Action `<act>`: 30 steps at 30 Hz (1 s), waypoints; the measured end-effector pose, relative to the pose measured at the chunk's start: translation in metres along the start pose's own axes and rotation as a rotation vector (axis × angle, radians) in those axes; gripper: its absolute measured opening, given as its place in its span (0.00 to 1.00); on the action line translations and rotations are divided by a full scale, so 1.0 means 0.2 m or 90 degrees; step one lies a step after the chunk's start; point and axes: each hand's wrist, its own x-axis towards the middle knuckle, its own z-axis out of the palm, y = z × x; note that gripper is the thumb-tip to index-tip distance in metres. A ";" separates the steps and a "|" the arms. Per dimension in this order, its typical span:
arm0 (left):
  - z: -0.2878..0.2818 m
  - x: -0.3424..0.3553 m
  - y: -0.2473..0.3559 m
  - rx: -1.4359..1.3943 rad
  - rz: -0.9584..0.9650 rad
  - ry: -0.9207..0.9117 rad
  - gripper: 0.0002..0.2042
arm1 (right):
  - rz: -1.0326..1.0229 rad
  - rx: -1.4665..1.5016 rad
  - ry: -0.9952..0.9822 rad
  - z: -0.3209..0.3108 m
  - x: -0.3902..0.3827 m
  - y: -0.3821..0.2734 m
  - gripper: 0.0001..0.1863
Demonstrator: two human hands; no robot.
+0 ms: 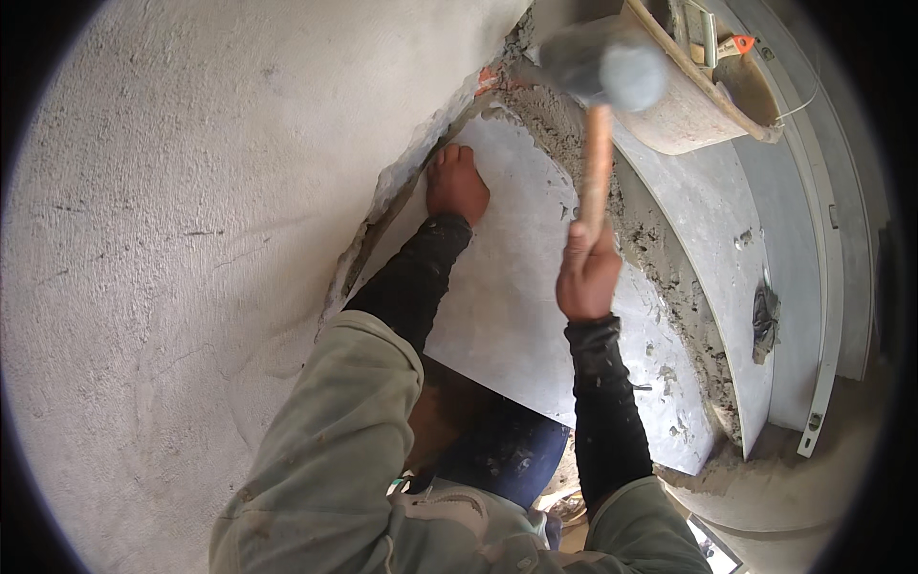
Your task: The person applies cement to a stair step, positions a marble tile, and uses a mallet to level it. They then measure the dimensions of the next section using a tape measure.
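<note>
My right hand (589, 273) grips a mallet (598, 158) by its wooden handle. The mallet's head is raised, dark with a pale round face, and smeared by motion. Below it lies a pale grey stone slab (516, 258), set against the wall's rough lower edge. On the slab's wall side, near its far end, rests my left hand (457, 187) with its fingers curled together. Whatever may be in those fingers is hidden. Wet grey mortar (669, 249) runs along the slab's right side, and some is smeared on its surface.
The rough plastered wall (191, 239) fills the left. At the upper right, a bucket (688, 124) holds an orange-handled brush (734, 46). More grey slabs (703, 191) step down to the right, with a long metal level (824, 316) and a dark scrap (764, 320).
</note>
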 end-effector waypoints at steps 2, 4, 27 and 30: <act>0.00 -0.03 0.01 0.004 -0.004 -0.014 0.09 | -0.059 0.224 0.119 -0.09 0.04 -0.24 0.23; 0.01 -0.02 0.03 0.006 -0.010 -0.025 0.10 | -0.102 0.236 0.105 -0.06 -0.01 -0.14 0.23; 0.01 0.02 0.07 -0.033 -0.044 0.026 0.12 | 0.043 -0.138 -0.012 0.05 -0.17 0.18 0.23; 0.02 -0.02 0.03 -0.034 -0.066 0.004 0.13 | 0.093 -0.139 -0.079 0.06 -0.10 0.12 0.23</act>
